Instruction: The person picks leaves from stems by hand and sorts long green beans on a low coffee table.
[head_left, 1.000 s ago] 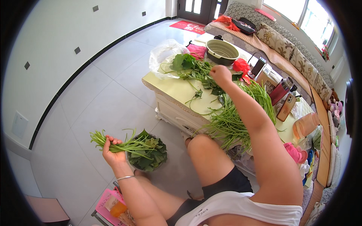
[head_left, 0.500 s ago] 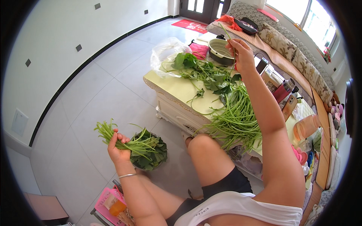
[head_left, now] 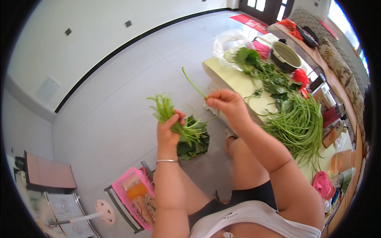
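Left grip clenched around stem bunch; right grip pinches single stem, near bunch. Long stems piled on table; leaf heap near left grip.

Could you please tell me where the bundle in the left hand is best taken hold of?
I'd grip the bundle by its free ends, coming from the far side, facing the person. Those ends stick out clear beyond the left hand, while the other end trails over the leaves; the right hand holds a single stem on the right.
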Demonstrator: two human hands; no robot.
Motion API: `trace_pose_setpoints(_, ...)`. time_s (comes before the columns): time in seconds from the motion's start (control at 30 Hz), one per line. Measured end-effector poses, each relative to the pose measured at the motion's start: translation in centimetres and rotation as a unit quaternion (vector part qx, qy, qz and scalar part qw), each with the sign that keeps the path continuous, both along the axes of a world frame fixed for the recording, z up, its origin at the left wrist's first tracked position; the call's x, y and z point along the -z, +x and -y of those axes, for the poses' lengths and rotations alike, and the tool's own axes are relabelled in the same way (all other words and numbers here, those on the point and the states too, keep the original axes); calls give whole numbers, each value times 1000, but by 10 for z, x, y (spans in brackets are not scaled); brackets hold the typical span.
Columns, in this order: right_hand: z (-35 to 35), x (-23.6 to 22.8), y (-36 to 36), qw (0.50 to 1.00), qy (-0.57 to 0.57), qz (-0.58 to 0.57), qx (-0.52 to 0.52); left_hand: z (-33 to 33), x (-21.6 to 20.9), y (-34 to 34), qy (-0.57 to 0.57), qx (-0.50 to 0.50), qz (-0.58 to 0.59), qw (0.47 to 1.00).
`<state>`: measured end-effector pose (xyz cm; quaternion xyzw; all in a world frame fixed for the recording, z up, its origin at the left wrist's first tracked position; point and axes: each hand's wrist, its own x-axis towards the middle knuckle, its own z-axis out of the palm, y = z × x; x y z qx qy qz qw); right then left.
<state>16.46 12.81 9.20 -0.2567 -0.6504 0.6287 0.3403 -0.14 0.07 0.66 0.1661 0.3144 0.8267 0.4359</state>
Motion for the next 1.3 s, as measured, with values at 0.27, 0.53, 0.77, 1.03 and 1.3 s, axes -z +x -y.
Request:
trace_pose_setpoints(0.27, 49, 76, -36, 992, 114, 38, -25, 10, -13, 5, -10, 6, -32, 999)
trace_pose_setpoints(0.53, 39, 74, -33, 991, 104, 49, -68, 9, -7, 7, -53, -19, -85, 995)
trace_pose_setpoints(0.77, 6, 43, -16, 958, 277, -16, 68, 11, -12, 12, -113, 10, -127, 985)
trace_pose_setpoints(1.03, -8, 49, -6, 970, 243, -13, 10, 9, -13, 15, -144, 20, -154, 977)
trace_pose_setpoints(1.3, -20, 73, -11, 989, -130, -61, -23, 8, -6, 13, -155, -29, -153, 976)
